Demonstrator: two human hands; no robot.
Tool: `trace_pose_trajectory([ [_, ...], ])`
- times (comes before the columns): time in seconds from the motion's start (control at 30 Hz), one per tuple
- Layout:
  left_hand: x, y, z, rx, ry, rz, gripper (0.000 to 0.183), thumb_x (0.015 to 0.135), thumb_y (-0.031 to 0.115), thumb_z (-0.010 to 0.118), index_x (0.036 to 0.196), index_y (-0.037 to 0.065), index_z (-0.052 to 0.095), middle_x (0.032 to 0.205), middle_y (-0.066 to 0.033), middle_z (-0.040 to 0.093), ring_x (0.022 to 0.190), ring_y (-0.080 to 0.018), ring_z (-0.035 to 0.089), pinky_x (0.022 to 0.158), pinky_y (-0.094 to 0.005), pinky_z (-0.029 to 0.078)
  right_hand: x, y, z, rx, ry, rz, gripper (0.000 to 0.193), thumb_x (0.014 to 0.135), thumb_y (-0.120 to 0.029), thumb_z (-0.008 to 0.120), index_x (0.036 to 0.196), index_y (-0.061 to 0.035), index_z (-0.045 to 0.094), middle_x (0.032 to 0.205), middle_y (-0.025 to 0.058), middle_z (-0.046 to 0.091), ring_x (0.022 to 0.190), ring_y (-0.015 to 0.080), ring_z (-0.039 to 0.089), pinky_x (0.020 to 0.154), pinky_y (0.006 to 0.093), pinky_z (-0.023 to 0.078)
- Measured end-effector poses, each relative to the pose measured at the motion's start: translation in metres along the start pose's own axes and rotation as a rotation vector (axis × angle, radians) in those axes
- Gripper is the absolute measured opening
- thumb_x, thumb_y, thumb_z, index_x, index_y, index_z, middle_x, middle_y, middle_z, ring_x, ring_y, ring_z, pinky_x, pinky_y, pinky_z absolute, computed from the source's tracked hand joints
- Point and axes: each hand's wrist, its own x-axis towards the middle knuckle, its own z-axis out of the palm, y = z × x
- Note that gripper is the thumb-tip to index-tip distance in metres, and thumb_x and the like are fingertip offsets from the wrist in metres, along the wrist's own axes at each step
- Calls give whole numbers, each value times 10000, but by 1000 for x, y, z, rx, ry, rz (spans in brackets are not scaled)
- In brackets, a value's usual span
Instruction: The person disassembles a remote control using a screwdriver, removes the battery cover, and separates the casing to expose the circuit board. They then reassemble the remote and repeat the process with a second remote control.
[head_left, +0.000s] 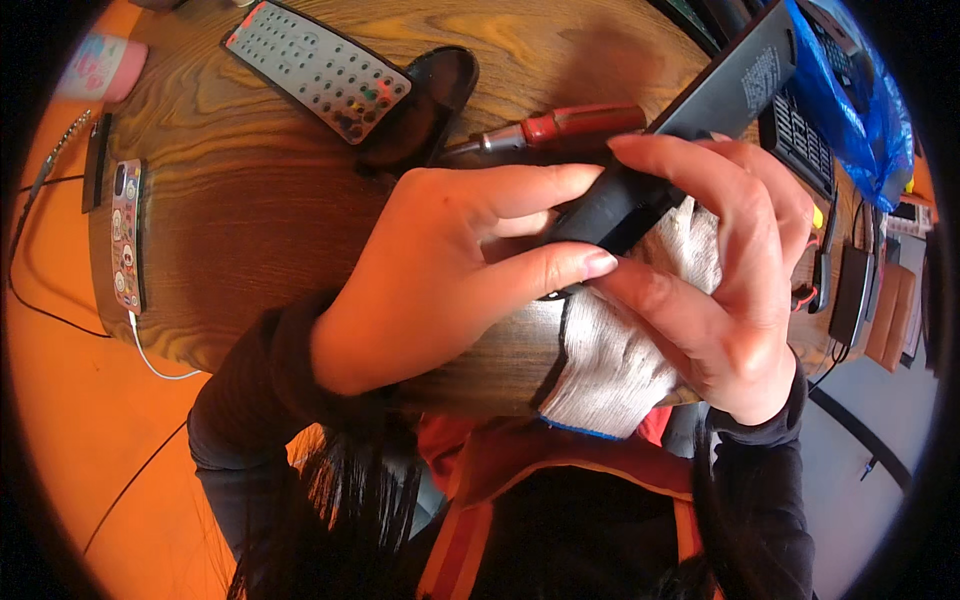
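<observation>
Both hands hold a long black remote control (722, 85), its back with small print turned up. My left hand (455, 260) pinches the near end between thumb and fingers. Around the same end, my right hand (735, 250) has its thumb below and its fingers on the far side. The remote slants up to the right, above the table. Under my hands lies a whitish knitted work glove (610, 385) with a blue hem. Just beyond my left fingers rests a screwdriver with a red handle (590, 123). My hands hide part of the remote's near end.
On the wooden table (240, 220), a grey remote (318, 70) leans on a black oval piece (440, 90). At the left lie a phone in a stickered case (128, 235) with a white cable, and a pink cup (105, 68). A blue plastic bag (870, 125) and black remotes (795, 140) sit far right.
</observation>
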Motion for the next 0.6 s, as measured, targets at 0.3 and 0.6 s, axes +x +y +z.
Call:
trace_pose_trajectory([
  [0.3, 1, -2, -4, 134, 55, 122, 192, 850, -7, 526, 1033, -43, 568, 915, -68, 624, 883, -106, 565, 747, -241, 454, 18, 27, 22, 65, 20, -443, 468, 671, 2, 618, 1133, -21, 541, 1185, 147, 472, 1073, 279, 447, 893, 363, 381],
  [0.6, 7, -26, -5, -19, -67, 119, 121, 833, 34, 514, 925, -19, 574, 764, -57, 597, 689, -90, 513, 618, -228, 435, 14, 33, 27, 99, -30, -738, 409, 648, 24, 587, 1050, -45, 616, 1104, 100, 529, 966, 269, 480, 825, 380, 419],
])
